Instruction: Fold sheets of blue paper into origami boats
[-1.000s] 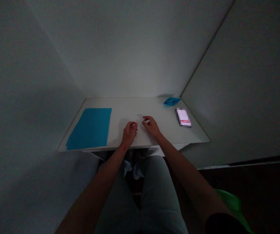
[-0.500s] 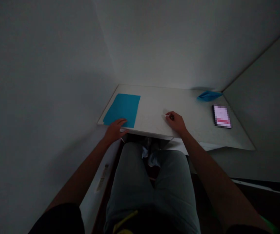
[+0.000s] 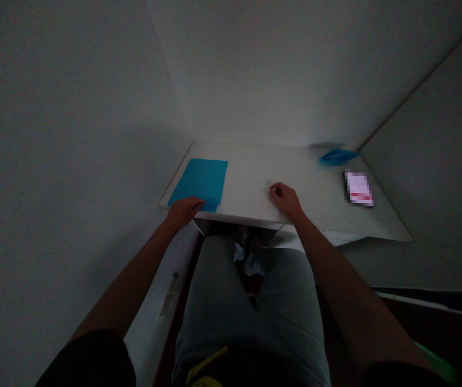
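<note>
A sheet of blue paper point(image 3: 203, 177) lies on the left part of the white table. My left hand point(image 3: 182, 211) is at its near edge, thumb and fingers pinched on the paper, and the near right corner looks slightly lifted or bent. My right hand point(image 3: 286, 198) rests on the table right of the middle, apart from the sheet. Its fingers are curled with the tips together; whatever they may hold is too small to make out. Toward the far right corner sits a folded blue paper piece point(image 3: 338, 157).
A phone point(image 3: 359, 188) with a lit, blurred screen lies on the right of the white table point(image 3: 251, 177). Walls rise close at the left, back and right. My legs point(image 3: 255, 306) are below the table's front edge.
My left hand's fingers have closed on the near edge of the blue paper, which now bends there. My right hand stays in nearly the same place. The view has shifted slightly.
</note>
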Motion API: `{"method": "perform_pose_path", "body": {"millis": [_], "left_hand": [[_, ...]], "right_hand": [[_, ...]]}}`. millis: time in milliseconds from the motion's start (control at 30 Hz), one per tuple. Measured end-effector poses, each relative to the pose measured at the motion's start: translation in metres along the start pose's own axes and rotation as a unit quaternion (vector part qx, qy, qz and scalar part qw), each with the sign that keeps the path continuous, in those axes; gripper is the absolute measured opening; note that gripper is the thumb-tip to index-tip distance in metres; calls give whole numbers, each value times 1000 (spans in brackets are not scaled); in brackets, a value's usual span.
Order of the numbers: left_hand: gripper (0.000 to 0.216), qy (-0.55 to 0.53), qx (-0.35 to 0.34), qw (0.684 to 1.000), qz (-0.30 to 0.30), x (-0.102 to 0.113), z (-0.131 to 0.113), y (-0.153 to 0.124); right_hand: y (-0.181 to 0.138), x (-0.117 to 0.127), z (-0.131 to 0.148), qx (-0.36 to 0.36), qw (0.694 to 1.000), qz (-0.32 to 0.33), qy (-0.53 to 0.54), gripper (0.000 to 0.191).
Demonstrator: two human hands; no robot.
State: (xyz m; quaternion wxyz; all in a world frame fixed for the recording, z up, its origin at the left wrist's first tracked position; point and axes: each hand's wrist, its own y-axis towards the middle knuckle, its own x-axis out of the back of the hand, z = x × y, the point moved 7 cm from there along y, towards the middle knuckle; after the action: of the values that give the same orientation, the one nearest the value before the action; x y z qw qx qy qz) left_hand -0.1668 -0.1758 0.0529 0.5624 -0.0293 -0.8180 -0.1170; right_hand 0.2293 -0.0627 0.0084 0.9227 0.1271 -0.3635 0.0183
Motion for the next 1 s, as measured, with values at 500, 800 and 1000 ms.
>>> {"method": "perform_pose_path", "body": {"millis": [500,800,1000], "left_hand": [[22,40,-148,988,11,-24,-179,58],[25,-3,-234,971,54,-68,-253,47],[64,-59,-189,980,20,-49,-208,24]], "right_hand": [[-27,-2,29,192,979,1,-60,83],[-54,35,-10,210,966,53,-142,52],[-47,42,-23,207,975,54,-53,35]]}}
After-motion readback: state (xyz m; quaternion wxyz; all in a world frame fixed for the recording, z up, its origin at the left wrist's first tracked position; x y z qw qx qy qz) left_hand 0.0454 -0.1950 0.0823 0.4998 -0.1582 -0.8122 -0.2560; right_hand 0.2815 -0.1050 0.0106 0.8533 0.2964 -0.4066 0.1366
